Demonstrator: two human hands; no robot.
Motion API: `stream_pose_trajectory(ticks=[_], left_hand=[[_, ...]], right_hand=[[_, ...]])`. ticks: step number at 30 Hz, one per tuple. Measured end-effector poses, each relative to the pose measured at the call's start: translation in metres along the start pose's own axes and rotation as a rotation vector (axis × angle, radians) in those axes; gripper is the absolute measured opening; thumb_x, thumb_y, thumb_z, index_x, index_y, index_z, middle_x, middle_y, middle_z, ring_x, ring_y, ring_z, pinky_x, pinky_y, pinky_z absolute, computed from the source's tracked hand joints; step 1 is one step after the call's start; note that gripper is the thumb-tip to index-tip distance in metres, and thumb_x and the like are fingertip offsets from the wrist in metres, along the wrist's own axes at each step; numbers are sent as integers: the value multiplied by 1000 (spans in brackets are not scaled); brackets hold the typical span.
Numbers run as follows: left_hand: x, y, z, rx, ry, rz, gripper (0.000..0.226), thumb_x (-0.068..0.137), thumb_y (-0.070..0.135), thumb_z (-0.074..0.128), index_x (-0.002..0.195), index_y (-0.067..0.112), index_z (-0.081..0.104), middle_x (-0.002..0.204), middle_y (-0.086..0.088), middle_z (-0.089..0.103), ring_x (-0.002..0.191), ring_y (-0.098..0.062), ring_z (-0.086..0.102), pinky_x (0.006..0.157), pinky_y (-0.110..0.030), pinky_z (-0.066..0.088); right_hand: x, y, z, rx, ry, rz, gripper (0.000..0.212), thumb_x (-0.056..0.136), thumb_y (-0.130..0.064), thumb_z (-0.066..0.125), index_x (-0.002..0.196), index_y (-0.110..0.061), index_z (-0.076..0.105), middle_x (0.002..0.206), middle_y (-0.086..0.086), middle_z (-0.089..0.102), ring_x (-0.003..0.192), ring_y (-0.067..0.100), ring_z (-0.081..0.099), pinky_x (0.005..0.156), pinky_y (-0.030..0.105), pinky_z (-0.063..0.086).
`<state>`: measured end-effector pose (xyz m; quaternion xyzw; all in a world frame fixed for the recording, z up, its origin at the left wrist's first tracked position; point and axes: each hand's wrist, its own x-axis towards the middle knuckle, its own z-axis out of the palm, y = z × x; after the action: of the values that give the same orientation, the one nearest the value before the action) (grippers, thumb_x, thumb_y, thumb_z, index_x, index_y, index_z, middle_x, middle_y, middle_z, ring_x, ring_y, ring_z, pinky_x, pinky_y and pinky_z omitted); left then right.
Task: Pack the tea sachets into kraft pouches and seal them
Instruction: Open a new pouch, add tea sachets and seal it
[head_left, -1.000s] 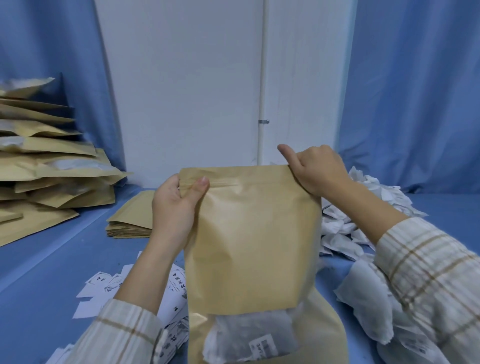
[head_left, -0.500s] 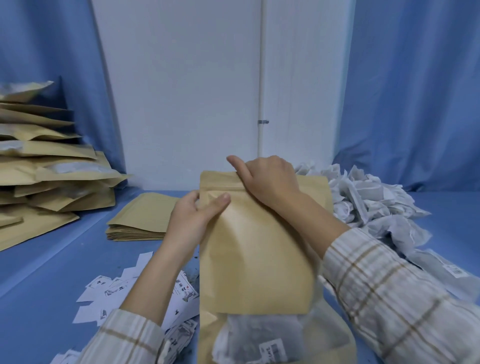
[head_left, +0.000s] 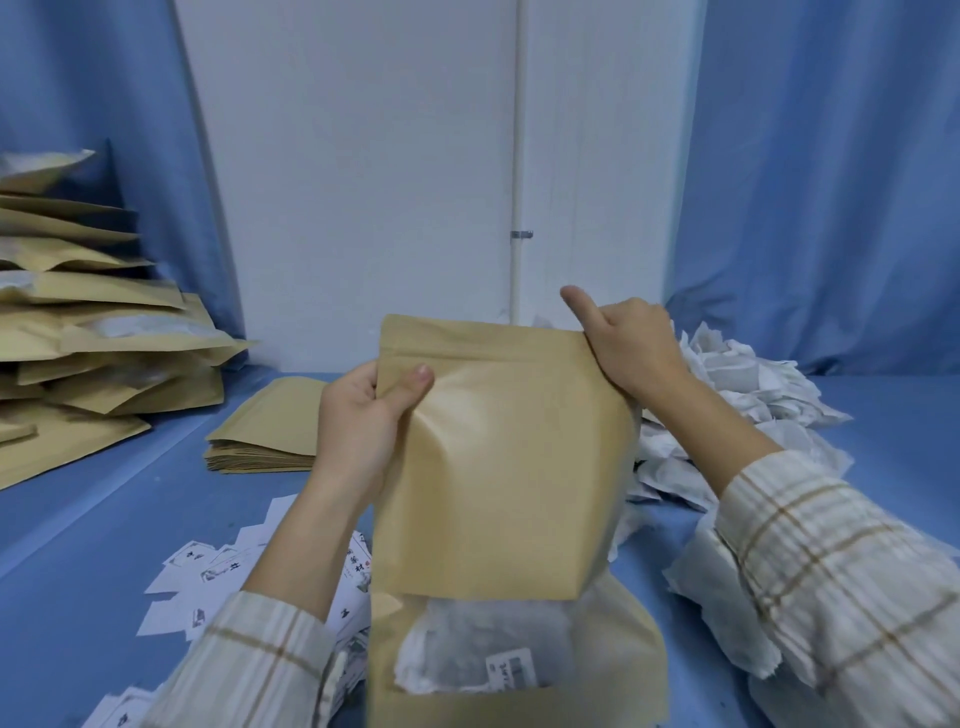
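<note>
— Your hands are both clamped on the kraft pouch (head_left: 498, 457): left hand (head_left: 363, 415) pinching its upper left edge, right hand (head_left: 631, 345) gripping the top right corner.

— Where does it sit?

— Upright between them, long axis vertical, sachets (head_left: 467, 654) showing in its window. Its zip strip runs left to right, so your right hand looks nearer for the press.

Blue table (head_left: 88, 545), kraft pouch piles (head_left: 98, 353), flat pouch stack (head_left: 265, 441), paper labels (head_left: 208, 577), white sachet heap (head_left: 748, 410).
</note>
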<state>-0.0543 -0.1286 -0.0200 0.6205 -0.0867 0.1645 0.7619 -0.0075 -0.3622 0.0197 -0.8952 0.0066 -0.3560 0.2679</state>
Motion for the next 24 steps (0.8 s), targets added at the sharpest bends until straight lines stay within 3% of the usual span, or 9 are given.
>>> stream_pose_trajectory(ticks=[3, 6, 9, 11, 13, 16, 18, 21, 24], left_hand=[[4, 0, -7, -14, 66, -16, 6, 88, 15, 65, 84, 11, 68, 78, -1, 71, 68, -14, 64, 63, -24, 51], [9, 1, -19, -162, 156, -80, 8, 91, 16, 61, 94, 11, 67, 96, -5, 71, 86, -21, 66, 80, -35, 54], [9, -1, -22, -247, 201, -116, 8, 92, 16, 60, 93, 12, 67, 99, -4, 71, 90, -19, 67, 84, -36, 54], [7, -4, -27, -260, 219, -141, 10, 92, 19, 61, 93, 11, 67, 95, -2, 72, 86, -17, 68, 75, -31, 55], [3, -3, -36, -223, 150, -210, 24, 87, 32, 65, 98, 11, 67, 95, -2, 72, 83, -16, 69, 68, -27, 56], [-16, -9, -62, 67, -153, -388, 53, 66, 56, 69, 105, 20, 70, 95, -4, 73, 77, -20, 68, 63, -26, 55], [-35, -16, -77, 180, -286, -513, 52, 60, 60, 68, 100, 27, 73, 86, -2, 70, 71, -19, 64, 58, -24, 52], [-52, -18, -102, 31, -271, -553, 37, 70, 48, 66, 95, 22, 77, 93, -4, 72, 77, -18, 69, 58, -25, 53], [-61, -11, -131, -141, -114, -479, 23, 71, 31, 66, 87, 19, 77, 90, -3, 72, 73, -14, 69, 56, -27, 55]], right_hand=[[-8, 7, -5, 301, -115, 109, 63, 80, -72, 41, 75, -12, 60, 71, -3, 58, 65, 15, 56, 63, 30, 46], [-32, 20, -12, 772, -587, 231, 50, 64, -70, 63, 75, -21, 60, 69, -1, 49, 56, 12, 53, 58, 20, 48], [-58, 35, -5, 840, -906, 203, 33, 68, -50, 73, 83, -21, 72, 85, -2, 70, 75, 13, 66, 63, 19, 51], [-70, 36, 1, 871, -888, 223, 29, 66, -41, 76, 86, -21, 73, 91, 4, 73, 80, 16, 69, 64, 22, 53], [-75, 36, 8, 948, -747, 268, 35, 63, -37, 77, 91, -18, 71, 93, 8, 72, 80, 19, 69, 65, 26, 54], [-84, 28, 23, 1071, -556, 332, 39, 69, -33, 73, 102, -14, 67, 93, 7, 72, 76, 16, 68, 61, 25, 53], [-91, 18, 37, 1133, -473, 382, 35, 76, -28, 69, 108, -13, 65, 95, 6, 72, 79, 17, 68, 62, 25, 53], [-101, -5, 60, 1133, -402, 454, 22, 84, -21, 67, 104, -13, 64, 90, 3, 73, 74, 15, 69, 56, 24, 53], [-109, -34, 82, 1239, -342, 547, 10, 86, -16, 65, 96, -14, 64, 83, 0, 72, 66, 11, 68, 52, 22, 53]])
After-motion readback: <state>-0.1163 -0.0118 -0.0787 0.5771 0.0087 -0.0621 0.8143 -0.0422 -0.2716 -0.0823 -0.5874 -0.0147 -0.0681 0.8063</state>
